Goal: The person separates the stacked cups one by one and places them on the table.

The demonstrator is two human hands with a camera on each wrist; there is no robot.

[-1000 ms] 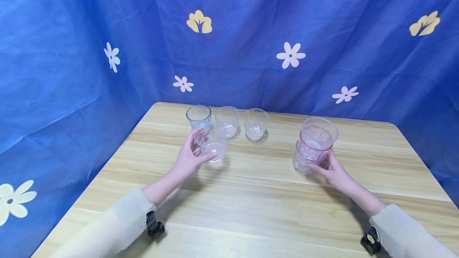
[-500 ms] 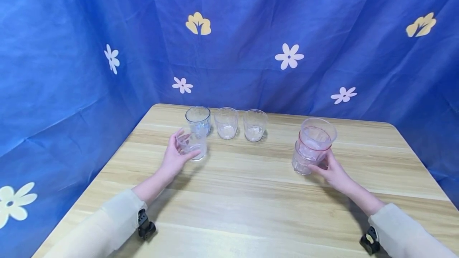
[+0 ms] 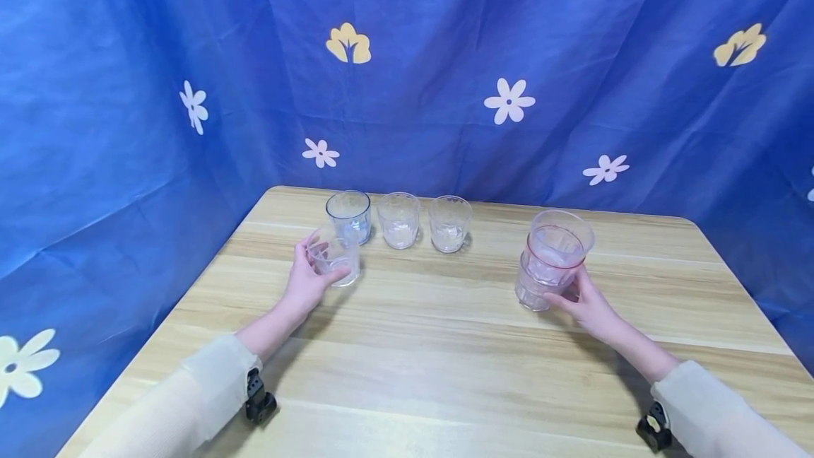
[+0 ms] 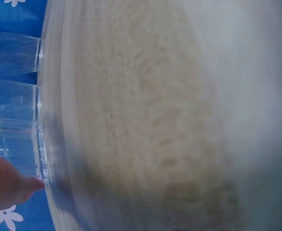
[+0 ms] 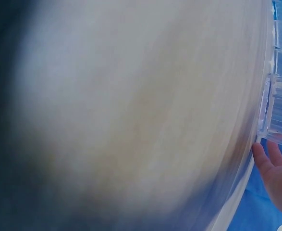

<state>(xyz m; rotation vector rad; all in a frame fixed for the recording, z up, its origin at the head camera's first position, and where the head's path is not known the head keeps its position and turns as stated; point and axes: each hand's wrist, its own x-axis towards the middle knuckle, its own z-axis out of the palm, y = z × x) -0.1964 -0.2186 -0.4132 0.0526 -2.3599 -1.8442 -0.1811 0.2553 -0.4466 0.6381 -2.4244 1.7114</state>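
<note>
My left hand [image 3: 305, 283] grips a clear drinking glass [image 3: 338, 259] from its left side, thumb in front. The glass stands upright at the table, just in front of a blue-rimmed glass [image 3: 351, 208] and overlapping it in the head view. In the left wrist view, the thumb [image 4: 30, 185] lies near the glass's base. My right hand [image 3: 588, 308] holds a stack of nested glasses [image 3: 552, 260] low on its right side, thumb in front and fingers partly hidden behind. A red rim shows within the stack, below the clear top glass.
Two clear glasses, a middle one [image 3: 399, 225] and a right one [image 3: 450, 226], stand in a row with the blue-rimmed glass near the back edge. The wooden table [image 3: 407, 366] meets a blue flowered curtain [image 3: 413, 90] behind and at the sides.
My left hand has brought the clear glass leftward and slightly down, uncovering more of the back row. My right hand stays at the stack. The head view has shifted slightly.
</note>
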